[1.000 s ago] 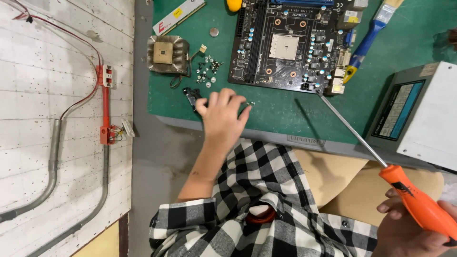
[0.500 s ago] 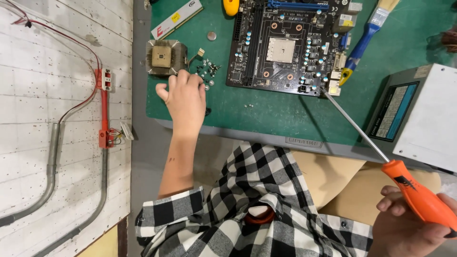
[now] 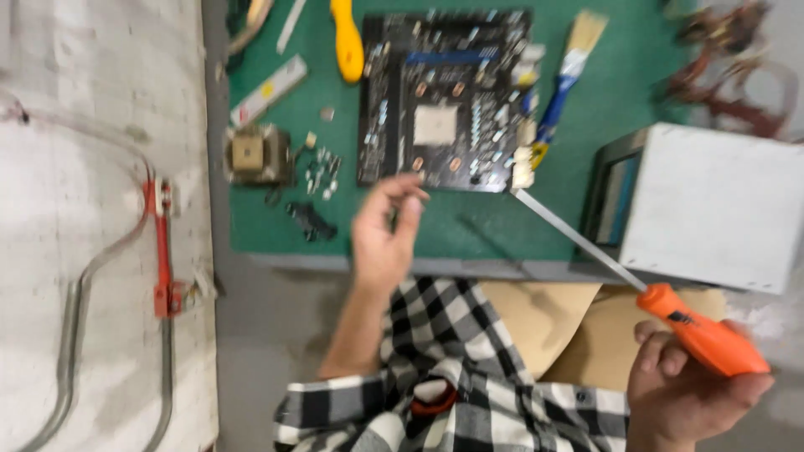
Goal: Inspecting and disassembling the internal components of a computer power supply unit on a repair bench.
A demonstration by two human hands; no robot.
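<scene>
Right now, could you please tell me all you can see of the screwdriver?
The screwdriver has a thick orange handle with a small dark mark and a long, thin, silvery shaft. The right hand grips the handle at lower right. It slants up and left, its tip beside the circuit board's lower right corner, over the green mat.

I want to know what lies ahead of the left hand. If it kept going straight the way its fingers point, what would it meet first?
Probably the black circuit board: the left hand points up-screen, fingertips just short of its near edge. Blur leaves height unclear.
</scene>
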